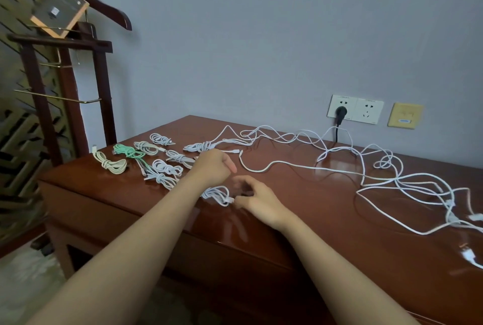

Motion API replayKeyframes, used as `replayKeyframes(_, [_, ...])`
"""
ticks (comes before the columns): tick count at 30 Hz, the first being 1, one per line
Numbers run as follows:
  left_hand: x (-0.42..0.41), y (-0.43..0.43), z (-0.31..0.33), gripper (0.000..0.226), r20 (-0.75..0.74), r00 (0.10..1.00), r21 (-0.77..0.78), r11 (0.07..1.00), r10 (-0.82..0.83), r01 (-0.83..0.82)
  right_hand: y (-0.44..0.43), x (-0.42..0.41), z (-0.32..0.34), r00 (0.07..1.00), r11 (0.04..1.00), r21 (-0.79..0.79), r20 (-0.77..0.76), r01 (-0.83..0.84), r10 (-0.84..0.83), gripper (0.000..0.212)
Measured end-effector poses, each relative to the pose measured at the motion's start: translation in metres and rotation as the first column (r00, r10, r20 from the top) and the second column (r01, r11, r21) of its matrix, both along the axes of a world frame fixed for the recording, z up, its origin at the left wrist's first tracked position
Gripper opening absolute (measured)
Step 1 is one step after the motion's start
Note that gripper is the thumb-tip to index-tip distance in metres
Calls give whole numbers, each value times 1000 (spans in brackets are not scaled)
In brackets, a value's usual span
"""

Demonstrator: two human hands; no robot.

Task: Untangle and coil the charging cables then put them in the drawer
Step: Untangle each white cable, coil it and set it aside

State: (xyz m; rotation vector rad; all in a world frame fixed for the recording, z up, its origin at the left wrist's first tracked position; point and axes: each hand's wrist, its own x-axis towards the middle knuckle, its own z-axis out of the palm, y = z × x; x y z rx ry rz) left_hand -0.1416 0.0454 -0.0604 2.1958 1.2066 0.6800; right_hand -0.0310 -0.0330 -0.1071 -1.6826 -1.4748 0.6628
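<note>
Several coiled cables lie at the left of the wooden table (300, 220): white bundles (167, 168), a green one (128, 152) and a cream one (112, 165). A freshly coiled white cable (217, 194) lies just in front of them, under my left wrist. My left hand (214, 165) hovers above it with its fingers loosely curled and nothing visible in it. My right hand (257, 202) is at the coil's right end, its thumb tip against the connector and its fingers blurred. Long loose white cables (392, 181) sprawl tangled across the right half. No drawer shows.
A black plug (340, 111) sits in the white wall socket behind the table, its cord dropping behind the edge. A dark wooden valet stand (65, 68) rises at the left beside the table. A white charger block (469, 255) lies at the far right.
</note>
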Motion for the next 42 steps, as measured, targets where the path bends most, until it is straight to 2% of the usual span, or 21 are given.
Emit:
replayKeyframes(3, [19,-3,2,44,-13,999,29,999,-37,37,-8,25,2,991,994,17,71,112,-113,47])
replayKeyframes(9, [59,-7,-10,34,-90,995,48,998,-40,45,-32,78,-6,926,954,28,230,300,-298,35])
replayKeyframes(14, [87,-9,-26,48,-352,936,70,996,-18,46,-52,107,-9,874,931,66,327,360,-361,27])
replayKeyframes(17, [102,-9,-37,47,-430,903,72,997,14,19,-56,118,-11,850,930,80,382,359,-362,25])
replayKeyframes(19, [110,-6,-43,43,-439,898,80,997,40,-6,-57,124,-11,833,927,100,411,363,-371,24])
replayKeyframes(23, [122,-5,-53,35,-416,904,259,966,103,9,-54,136,-12,801,920,116,460,374,-383,30])
replayKeyframes(25, [129,-8,-54,34,-423,903,294,954,77,56,-52,139,-13,791,919,124,475,374,-387,34])
replayKeyframes(27, [137,-15,-53,34,-433,901,263,954,-17,144,-51,140,-13,779,924,143,502,355,-377,41])
replayKeyframes(30, [151,-29,-54,28,-355,916,232,931,-189,282,-51,141,-13,743,937,179,573,299,-346,55])
replayKeyframes(32, [160,-39,-55,22,-270,915,240,899,-300,366,-51,144,-13,703,935,213,617,283,-353,53])
replayKeyframes(35, [175,-48,-57,10,-20,894,159,881,-449,446,-51,156,-14,690,916,272,602,296,-402,43])
replayKeyframes(39, [193,-48,-58,20,233,857,114,888,-460,446,-50,176,-15,693,901,319,578,293,-430,32])
replayKeyframes(42, [210,-48,-57,34,400,818,68,904,-413,423,-47,187,-15,742,863,396,466,314,-483,21])
